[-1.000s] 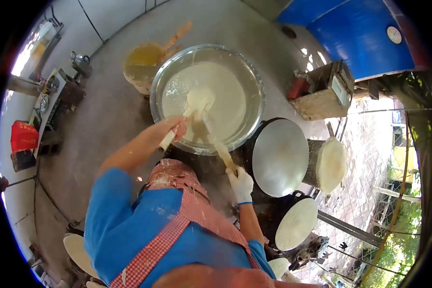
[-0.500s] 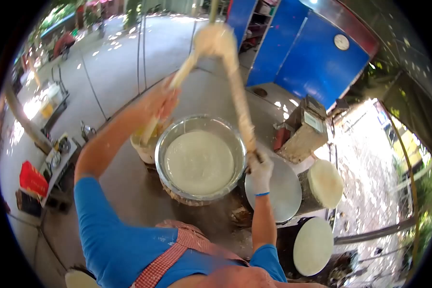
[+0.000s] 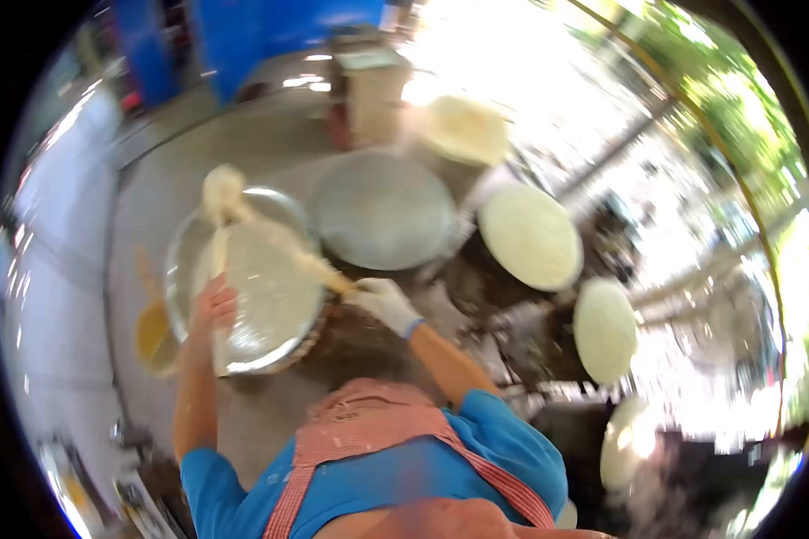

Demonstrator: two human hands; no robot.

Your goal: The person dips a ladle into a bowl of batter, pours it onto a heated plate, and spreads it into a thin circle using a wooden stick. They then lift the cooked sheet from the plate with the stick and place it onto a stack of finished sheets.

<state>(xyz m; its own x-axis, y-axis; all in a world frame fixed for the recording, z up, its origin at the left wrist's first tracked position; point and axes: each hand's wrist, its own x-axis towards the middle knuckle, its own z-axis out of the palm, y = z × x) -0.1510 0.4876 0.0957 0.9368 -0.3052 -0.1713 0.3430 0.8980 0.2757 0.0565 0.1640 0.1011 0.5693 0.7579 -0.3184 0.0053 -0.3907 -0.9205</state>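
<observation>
Batter lump (image 3: 224,190) is at the basin's (image 3: 176,262) far-left rim, stuck to the meeting ends of two sticks. Blur: can't tell if it touches the rim. Change: a moment ago it was up high past the basin; now it shows lower in view, nearer the rim. My read: big lift over, lump clear of the batter pool (image 3: 274,292) inside the basin, load still on the sticks.

Left hand (image 3: 216,304), bare, is over the basin's near-left part, fingers closed round the left stick (image 3: 219,251). Right hand (image 3: 382,304), white glove, is just right of the basin, closed on the near end of the right stick (image 3: 288,242). Neither grip looks open.

View has also swung right. Griddle (image 3: 384,211) sits just right of the basin, pale round (image 3: 530,238) farther right. Yellow tub (image 3: 155,340) is near the basin's left side.
</observation>
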